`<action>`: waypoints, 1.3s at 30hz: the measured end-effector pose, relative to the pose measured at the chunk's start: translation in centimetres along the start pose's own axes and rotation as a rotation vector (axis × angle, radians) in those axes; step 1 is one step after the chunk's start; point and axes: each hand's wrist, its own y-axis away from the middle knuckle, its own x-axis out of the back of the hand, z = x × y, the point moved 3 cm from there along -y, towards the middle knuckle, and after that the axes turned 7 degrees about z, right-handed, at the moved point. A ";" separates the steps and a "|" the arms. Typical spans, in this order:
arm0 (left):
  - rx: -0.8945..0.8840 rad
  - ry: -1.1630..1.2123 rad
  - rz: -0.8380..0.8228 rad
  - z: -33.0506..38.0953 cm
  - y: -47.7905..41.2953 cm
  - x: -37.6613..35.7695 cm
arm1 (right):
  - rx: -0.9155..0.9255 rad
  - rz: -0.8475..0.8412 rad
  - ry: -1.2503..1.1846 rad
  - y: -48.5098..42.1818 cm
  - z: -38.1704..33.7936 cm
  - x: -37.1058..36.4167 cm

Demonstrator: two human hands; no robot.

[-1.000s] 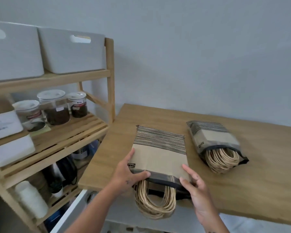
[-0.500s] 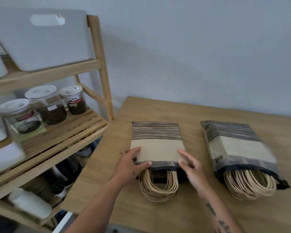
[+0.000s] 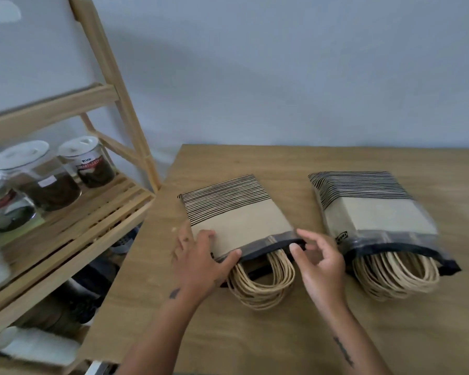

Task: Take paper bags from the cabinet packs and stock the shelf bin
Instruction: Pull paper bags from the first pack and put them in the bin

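Two packs of flat brown paper bags with black stripes lie on the wooden table (image 3: 282,334), twine handles toward me. My left hand (image 3: 201,261) holds the near left corner of the left pack (image 3: 236,212), thumb on top at its open edge. My right hand (image 3: 317,266) hovers at that pack's right corner, fingers spread and curled, holding nothing. The right pack (image 3: 374,212) is thicker, wrapped in clear plastic, and lies untouched. A white bin (image 3: 25,50) sits on the top shelf at the upper left, mostly cut off.
A wooden shelf unit (image 3: 98,212) stands left of the table. Three lidded glass jars (image 3: 52,174) sit on its middle shelf. Dark items and a white roll fill the lower shelf. A grey wall runs behind the table.
The left pack has been pushed further onto the table, so its handles no longer hang over the front edge. My right hand has lifted off its corner. The view has dropped and turned right.
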 end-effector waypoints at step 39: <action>-0.494 -0.240 -0.373 2.6 -11.1 -4.4 | -0.220 0.164 0.177 4.5 -2.0 -1.1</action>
